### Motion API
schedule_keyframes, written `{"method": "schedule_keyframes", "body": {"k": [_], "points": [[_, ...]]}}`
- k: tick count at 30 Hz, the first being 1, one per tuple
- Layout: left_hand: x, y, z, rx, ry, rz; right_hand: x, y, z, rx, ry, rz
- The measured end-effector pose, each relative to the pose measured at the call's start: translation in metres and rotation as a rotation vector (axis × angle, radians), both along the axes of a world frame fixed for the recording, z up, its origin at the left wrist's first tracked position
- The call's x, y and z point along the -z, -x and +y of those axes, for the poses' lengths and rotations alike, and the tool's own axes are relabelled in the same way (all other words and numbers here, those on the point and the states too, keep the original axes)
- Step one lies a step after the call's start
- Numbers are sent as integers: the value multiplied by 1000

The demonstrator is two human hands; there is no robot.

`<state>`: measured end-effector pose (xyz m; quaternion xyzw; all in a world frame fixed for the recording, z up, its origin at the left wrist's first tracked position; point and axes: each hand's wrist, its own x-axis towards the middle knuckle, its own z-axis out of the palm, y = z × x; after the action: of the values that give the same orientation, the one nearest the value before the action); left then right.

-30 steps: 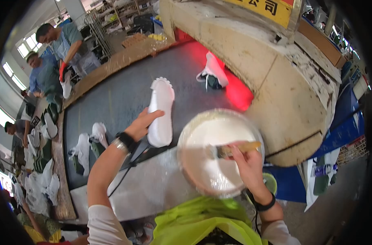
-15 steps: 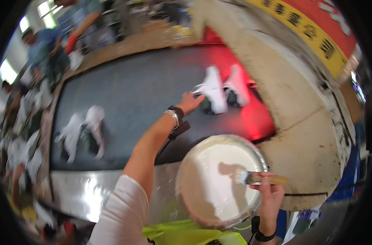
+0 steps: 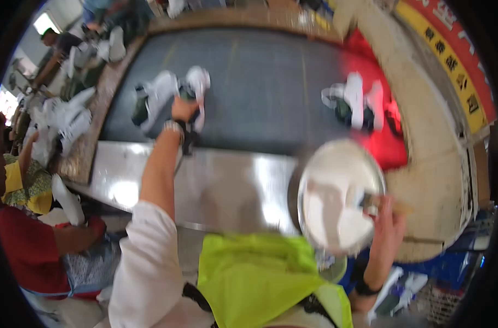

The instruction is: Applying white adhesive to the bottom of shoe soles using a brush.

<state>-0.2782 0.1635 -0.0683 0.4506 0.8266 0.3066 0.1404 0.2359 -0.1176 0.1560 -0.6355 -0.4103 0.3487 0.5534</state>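
Observation:
My left hand (image 3: pixel 184 108) reaches across the dark conveyor belt (image 3: pixel 249 87) to a white and dark green shoe (image 3: pixel 198 82). Its fingers close on that shoe's green part, though motion blurs the grip. Just left of it lies a matching shoe (image 3: pixel 160 98). In my right hand (image 3: pixel 388 227) is a paintbrush (image 3: pixel 372 202) with a wooden handle, its bristles above a round tub of white liquid (image 3: pixel 331 218). Toward the right end of the belt, two more such shoes, a nearer one (image 3: pixel 355 101) and a farther-right one (image 3: pixel 375 104), lie in red light.
A shiny metal ledge (image 3: pixel 221 186) runs along the belt's near side. A beige machine housing (image 3: pixel 424 120) curves around the right. At left, a person in red (image 3: pixel 27 246) sits close by, with piled white shoes (image 3: pixel 68 117) and other people beyond.
My left hand has moved left from the shoes under the red light to the left pair. The view has shifted left. The brush stays over the tub in my right hand.

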Motion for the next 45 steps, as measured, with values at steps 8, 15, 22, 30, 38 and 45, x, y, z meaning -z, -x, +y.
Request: {"method": "schedule_keyframes", "body": {"k": [8,15,22,30,38,45], "points": [[-31,-6,-27,261,222,-586,-18,12,-39,-142,-152,58],[-97,-1,-242,509,440,-894,-3,-15,-89,-54,-135,135],[-42,-28,-329,592,127,-229,4,-6,-96,-124,-71,205],[-78,-34,-275,847,364,-35,-6,6,-99,-201,-112,195],[-104,-74,-286,692,240,144,1,1,-101,-179,-82,220],[-120,-134,-282,990,-256,1094,0,2,-104,-174,-90,215]]}}
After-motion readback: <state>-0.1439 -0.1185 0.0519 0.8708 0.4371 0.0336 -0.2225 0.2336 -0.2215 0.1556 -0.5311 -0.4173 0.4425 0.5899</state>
